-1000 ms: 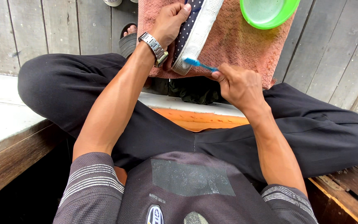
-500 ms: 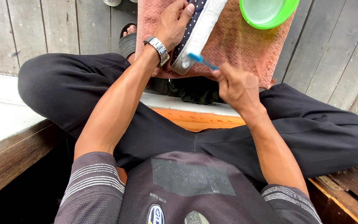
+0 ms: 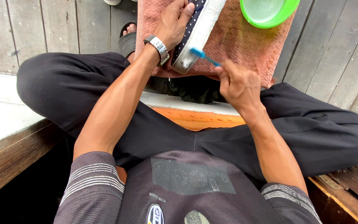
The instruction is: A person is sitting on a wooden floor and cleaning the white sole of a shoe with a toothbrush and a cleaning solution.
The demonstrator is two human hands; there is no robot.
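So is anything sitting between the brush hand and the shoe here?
Nothing visible. The right hand holds a blue toothbrush whose head already rests on the sole edge of the dotted shoe, which the left hand steadies on the pink towel.

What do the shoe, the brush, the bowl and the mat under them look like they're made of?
Shoe: dark dotted cloth upper, whitish matte sole, probably rubber.
Brush: blue, smooth handle, likely plastic.
Bowl: bright green, glossy, looks plastic.
Mat: reddish, nubby looped surface, seemingly towel cloth.
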